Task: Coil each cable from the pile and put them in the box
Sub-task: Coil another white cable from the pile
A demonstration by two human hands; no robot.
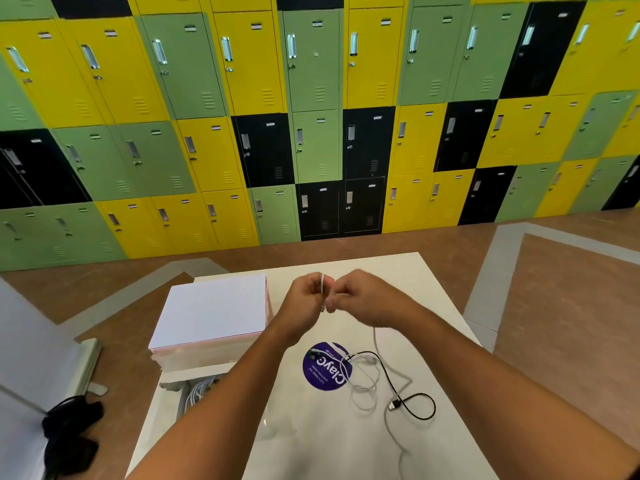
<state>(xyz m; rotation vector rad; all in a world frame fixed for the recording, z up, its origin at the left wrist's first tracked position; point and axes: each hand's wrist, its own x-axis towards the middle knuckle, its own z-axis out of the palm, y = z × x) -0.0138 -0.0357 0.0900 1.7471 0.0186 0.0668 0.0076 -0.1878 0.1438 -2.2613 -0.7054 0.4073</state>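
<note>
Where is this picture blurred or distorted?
Head view: wide-angle distortion leans and bends the lockers toward the edges; the left hand and right hand pinching the white cable look slightly soft; the black cable on the table is crisp.

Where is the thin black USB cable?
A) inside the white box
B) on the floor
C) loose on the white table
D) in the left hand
C: the thin black USB cable lies loose on the white table, just right of the round purple sticker.
</note>
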